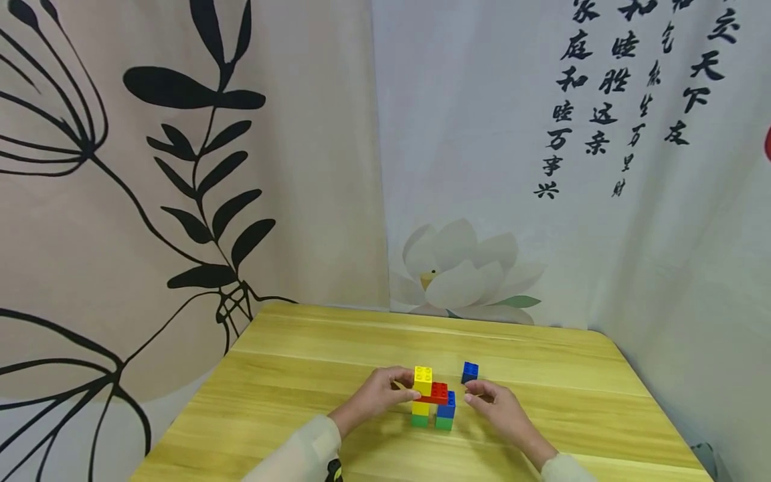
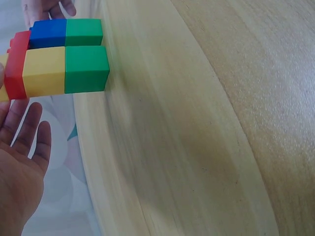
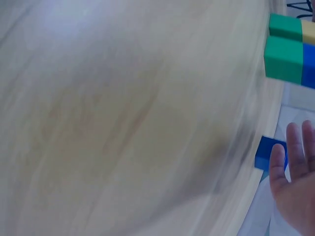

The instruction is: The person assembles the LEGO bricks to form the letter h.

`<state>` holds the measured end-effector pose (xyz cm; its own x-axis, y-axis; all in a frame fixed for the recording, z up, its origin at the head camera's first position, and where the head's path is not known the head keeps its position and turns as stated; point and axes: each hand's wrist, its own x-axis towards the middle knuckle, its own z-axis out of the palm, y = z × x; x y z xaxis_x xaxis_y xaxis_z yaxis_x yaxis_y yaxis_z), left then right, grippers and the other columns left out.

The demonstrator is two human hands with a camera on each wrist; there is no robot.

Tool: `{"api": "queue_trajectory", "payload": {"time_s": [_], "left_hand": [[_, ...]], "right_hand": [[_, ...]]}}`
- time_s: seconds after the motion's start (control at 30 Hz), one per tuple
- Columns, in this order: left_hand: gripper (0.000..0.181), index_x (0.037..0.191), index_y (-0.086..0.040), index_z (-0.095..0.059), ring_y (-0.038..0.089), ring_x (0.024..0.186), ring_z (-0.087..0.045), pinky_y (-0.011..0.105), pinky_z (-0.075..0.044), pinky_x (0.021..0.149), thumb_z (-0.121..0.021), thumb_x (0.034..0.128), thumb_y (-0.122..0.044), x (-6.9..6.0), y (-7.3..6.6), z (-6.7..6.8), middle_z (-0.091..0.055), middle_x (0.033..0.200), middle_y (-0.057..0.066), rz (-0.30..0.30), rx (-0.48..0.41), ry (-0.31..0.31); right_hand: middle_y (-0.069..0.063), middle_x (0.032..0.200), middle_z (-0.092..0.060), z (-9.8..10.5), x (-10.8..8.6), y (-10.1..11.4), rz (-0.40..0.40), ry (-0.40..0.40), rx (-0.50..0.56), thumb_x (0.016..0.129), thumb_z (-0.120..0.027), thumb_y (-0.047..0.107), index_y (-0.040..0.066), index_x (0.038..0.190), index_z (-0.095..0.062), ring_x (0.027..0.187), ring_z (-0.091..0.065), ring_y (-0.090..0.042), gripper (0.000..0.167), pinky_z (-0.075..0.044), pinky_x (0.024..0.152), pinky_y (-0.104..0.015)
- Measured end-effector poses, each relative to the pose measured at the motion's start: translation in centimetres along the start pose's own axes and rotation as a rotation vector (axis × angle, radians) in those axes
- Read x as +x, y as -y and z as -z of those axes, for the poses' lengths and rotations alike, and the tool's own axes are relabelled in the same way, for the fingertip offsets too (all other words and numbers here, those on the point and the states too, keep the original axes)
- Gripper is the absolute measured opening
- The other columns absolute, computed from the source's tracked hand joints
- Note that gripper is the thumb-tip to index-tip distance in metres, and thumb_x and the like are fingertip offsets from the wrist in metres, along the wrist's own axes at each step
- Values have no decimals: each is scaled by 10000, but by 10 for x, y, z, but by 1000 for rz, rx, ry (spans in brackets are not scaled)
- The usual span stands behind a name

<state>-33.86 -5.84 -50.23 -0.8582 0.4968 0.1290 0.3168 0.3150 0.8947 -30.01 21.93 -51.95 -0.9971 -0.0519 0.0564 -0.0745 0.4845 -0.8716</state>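
A toy-brick structure stands upright on the table, with two green bricks (image 2: 87, 69) at its base. A lower yellow brick (image 2: 44, 71) and a blue brick (image 1: 446, 407) sit on them, bridged by a red brick (image 1: 439, 393). Another yellow brick (image 1: 423, 380) tops the left side. My left hand (image 1: 381, 393) pinches this upper yellow brick between thumb and fingers, partly cut off in the left wrist view. Just right of the structure is my right hand (image 1: 498, 408), fingers relaxed and holding nothing. A loose blue brick (image 1: 470, 372) lies beyond its fingertips.
The wooden table (image 1: 289, 375) has its far edge along fabric hangings (image 1: 325, 167) printed with plants and writing. Bare wood surrounds the bricks on either side.
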Motion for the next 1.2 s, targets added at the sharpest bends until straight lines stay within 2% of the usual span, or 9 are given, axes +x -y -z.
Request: {"api": "queue_trajectory", "payload": {"time_s": [0.17,0.43,0.57,0.83,1.03,1.2], "left_hand": [[259,1134,-117,-712,196,927,-603,276,-516,772,-741,908,-240,0,1,0,-664,976,-41,1,-12,2],[221,1110,-143,-718,186,934,-606,280,-512,780,-742,908,-229,1,2,-3,-668,969,-57,4,-22,-4],[224,1111,-138,-719,173,924,-606,277,-515,780,-740,909,-232,1,1,-2,-668,967,-54,3,-16,-3],[242,1110,-134,-721,154,912,-607,270,-517,782,-741,908,-266,1,0,1,-667,966,-68,7,6,11],[225,1097,-152,-719,147,921,-609,267,-515,799,-737,910,-276,3,-1,1,-663,967,-77,18,16,9],[228,1101,-143,-720,133,911,-611,267,-519,789,-741,907,-260,2,-1,1,-667,963,-73,13,19,14]], "right_hand": [[-39,1076,-687,7,3,-4,-27,-41,21,950,-688,206,29,1197,-675,981,-629,-183,304,-536,813,-311],[-48,1070,-682,15,12,-13,-39,-112,-27,950,-680,149,17,1192,-671,982,-622,-189,276,-523,821,-304],[-79,1103,-675,20,19,-21,-40,-130,-42,945,-687,161,17,1214,-658,998,-626,-221,306,-533,854,-366],[-178,1221,-624,23,37,-29,-69,-140,-60,952,-678,185,-19,1295,-598,1090,-607,-323,407,-504,919,-462],[-244,1312,-561,21,45,-27,-84,-113,-89,965,-665,229,-33,1400,-494,1173,-557,-415,536,-481,952,-521],[-281,1333,-541,16,50,-27,-97,-88,-95,963,-663,209,-58,1423,-454,1199,-533,-449,571,-476,954,-534]]}}
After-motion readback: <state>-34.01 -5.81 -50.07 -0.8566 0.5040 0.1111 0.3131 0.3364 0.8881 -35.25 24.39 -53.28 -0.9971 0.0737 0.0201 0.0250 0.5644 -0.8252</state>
